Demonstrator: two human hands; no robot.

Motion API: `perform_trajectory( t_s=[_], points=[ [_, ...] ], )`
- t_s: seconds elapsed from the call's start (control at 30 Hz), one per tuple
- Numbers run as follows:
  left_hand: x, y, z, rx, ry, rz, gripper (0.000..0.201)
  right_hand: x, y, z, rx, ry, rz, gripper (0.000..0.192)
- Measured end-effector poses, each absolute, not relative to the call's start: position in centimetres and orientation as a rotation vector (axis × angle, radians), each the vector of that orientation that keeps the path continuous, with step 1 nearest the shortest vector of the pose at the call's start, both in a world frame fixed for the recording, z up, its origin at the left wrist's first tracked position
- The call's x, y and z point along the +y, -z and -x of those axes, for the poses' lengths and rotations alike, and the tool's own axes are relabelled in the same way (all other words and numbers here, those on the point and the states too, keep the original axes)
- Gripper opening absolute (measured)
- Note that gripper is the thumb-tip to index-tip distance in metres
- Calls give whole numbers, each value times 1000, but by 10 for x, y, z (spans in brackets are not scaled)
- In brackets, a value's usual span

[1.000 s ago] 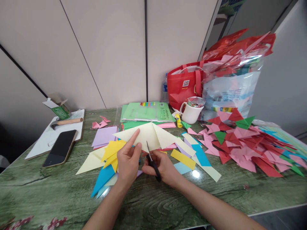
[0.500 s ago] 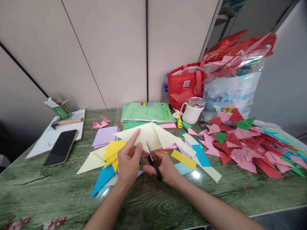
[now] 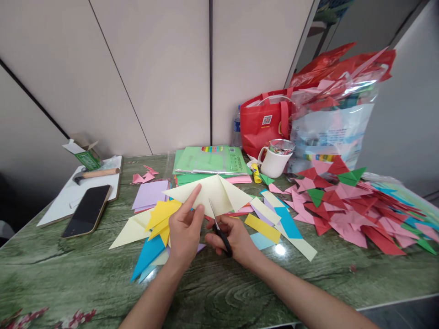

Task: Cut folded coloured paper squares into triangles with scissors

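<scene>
Centre of frame: the left hand (image 3: 185, 233) pinches a folded cream paper sheet (image 3: 212, 195) above the counter (image 3: 68, 274). The right hand (image 3: 233, 237), fingers closed through the handles, works scissors (image 3: 219, 230) into its lower edge. The cut appears barely started; most remains. Finished folded triangles (image 3: 346, 210) heap at right.

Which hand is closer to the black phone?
Left. The left hand pinches the folded cream paper, on the side toward the phone. The right hand, holding the scissors, is farther away.
</scene>
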State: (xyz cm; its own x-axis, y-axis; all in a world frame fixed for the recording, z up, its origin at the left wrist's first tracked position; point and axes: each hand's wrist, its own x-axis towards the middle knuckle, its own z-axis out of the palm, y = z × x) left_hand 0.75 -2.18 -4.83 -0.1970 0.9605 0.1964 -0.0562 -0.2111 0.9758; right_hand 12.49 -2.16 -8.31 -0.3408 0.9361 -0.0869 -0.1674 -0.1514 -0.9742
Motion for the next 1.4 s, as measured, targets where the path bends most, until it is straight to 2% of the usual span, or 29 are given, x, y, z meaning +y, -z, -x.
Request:
perform_trajectory(
  t_s=[0.4, 0.6, 1.0, 1.27, 1.4],
  points=[
    [-22, 53, -11, 1139, -1492, -1195, 48, -19, 76, -127, -1282, -1584, 900, 36],
    [-22, 57, -12, 1124, -1455, -1209, 47, -21, 67, -127, -1222, -1577, 943, 43],
    [-24, 54, -12, 1156, -1455, -1256, 47, -20, 68, -127, -1241, -1541, 992, 41],
    [-24, 53, -12, 1184, -1455, -1283, 46, -20, 74, -127, -1299, -1526, 945, 29],
    [-24, 52, -13, 1176, -1449, -1270, 46, -20, 71, -126, -1288, -1535, 978, 32]
  ],
)
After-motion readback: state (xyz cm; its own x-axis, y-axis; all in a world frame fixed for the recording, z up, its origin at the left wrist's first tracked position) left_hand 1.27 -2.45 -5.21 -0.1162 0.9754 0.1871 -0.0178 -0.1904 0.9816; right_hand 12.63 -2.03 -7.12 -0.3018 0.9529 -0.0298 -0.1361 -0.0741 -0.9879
